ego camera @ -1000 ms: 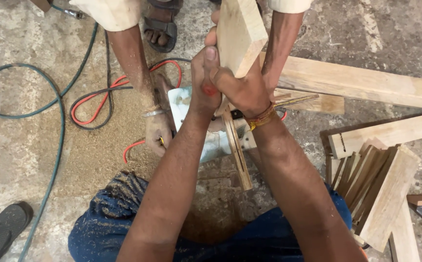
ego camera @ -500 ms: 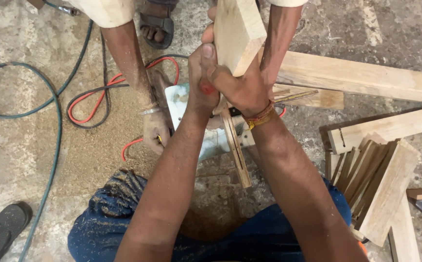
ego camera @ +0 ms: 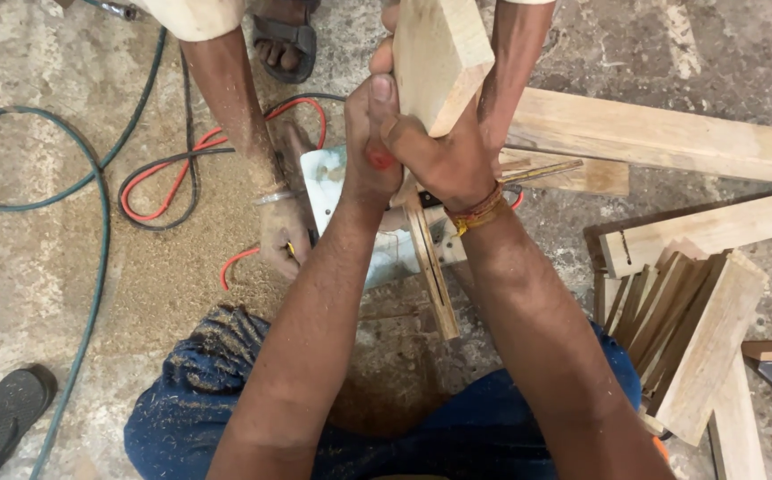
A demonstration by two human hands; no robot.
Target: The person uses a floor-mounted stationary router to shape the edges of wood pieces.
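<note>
While both hands clamp the block (ego camera: pixel 439 58) upright over the saw plate (ego camera: pixel 333 200) on the floor, the grip looks tight but crowded. Left hand (ego camera: pixel 370 142) is wrapped shut on the block's lower left edge, thumb up; right hand (ego camera: pixel 444 160) is closed round its lower end, just beside the left. A co-worker's hand (ego camera: pixel 284 231), dusted with sawdust, rests at the plate's left edge, touching it. I judge the risk is a slip: if the block kicks or twists, fingers sit close to the plate, and the blade itself is hidden. Cables (ego camera: pixel 182 169) looped near the plate could snag. Loose offcuts (ego camera: pixel 679 329) lie at the right.
</note>
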